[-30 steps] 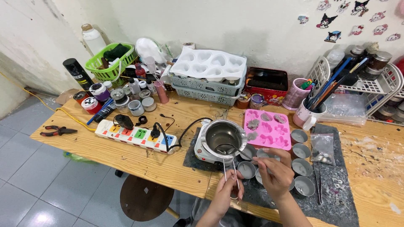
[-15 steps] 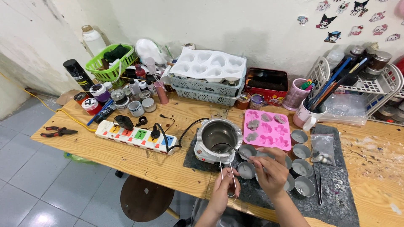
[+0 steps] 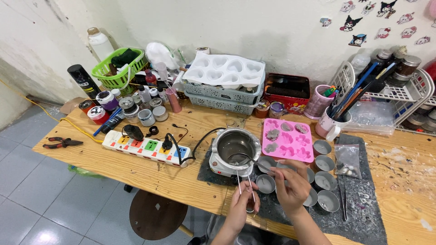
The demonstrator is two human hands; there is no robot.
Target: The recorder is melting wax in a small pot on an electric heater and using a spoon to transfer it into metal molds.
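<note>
Holding tweezers (image 3: 244, 183), left hand (image 3: 242, 209) nears small tins (image 3: 323, 181) (contents unclear).

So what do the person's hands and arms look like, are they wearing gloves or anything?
No gloves. Both the left hand and the right hand are bare, and so are the forearms as far as the picture shows: no sleeves reach them. I can see no watch, bracelet or ring, though the fingers are small in the picture. The nails look short and plain.
</note>
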